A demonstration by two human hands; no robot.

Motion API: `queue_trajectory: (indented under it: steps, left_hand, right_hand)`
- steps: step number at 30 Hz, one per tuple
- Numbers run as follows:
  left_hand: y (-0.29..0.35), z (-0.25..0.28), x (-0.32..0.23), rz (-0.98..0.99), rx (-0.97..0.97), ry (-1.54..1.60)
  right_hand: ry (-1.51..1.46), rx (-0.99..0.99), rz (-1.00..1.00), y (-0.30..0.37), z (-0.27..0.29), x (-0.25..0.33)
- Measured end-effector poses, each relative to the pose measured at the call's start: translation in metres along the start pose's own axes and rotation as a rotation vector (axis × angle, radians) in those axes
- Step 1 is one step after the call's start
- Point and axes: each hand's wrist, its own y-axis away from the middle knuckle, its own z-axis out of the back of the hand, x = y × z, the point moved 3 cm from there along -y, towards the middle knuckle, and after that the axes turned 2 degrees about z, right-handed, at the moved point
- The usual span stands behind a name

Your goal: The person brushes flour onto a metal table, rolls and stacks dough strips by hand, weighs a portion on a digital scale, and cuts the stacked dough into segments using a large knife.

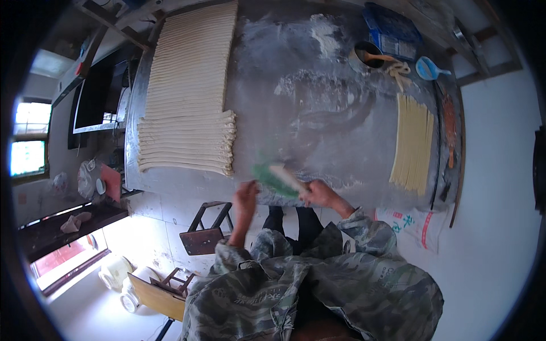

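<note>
At the table's near edge, my right hand (pixel 319 194) is closed round the pale handle of what looks like a brush (pixel 274 178), its green part smeared by motion. Just left of the green part is my left hand (pixel 245 196), fingers curled; whatever they may hold is hidden. Rows of pale dough strips (pixel 187 74) lie side by side across the table's left part, the nearer group (pixel 185 143) reaching further right. Flour smears the grey tabletop (pixel 256 102) before me. Thinner yellowish strips (pixel 412 145) lie together on the right.
At the far right stand a dark pot (pixel 367 57) with a wooden-handled tool, a blue ladle (pixel 430 69) and a blue package (pixel 392 31). A rolling pin (pixel 449 128) lies along the right edge. A stool (pixel 202 241) stands below left; a white sack (pixel 418 227) lies below right.
</note>
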Motion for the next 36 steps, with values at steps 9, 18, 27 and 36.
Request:
queue_trajectory:
  steps: [9,18,27,36]
  left_hand:
    - [0.015,0.095,0.030,0.177,-0.108,0.167]
    - [0.047,0.045,0.027,0.014,0.092,-0.178]
    - [0.064,-0.028,0.019,0.186,0.008,-0.110]
    - [0.110,-0.112,-0.026,0.075,0.086,-0.435]
  right_hand:
    - [0.726,-0.560,0.124,0.027,0.121,-0.100]
    - [0.813,0.009,0.069,0.096,0.110,-0.081]
    - [0.975,-0.663,0.412,0.020,0.312,-0.051]
    - [0.155,0.259,0.171,-0.016,0.188,-0.107]
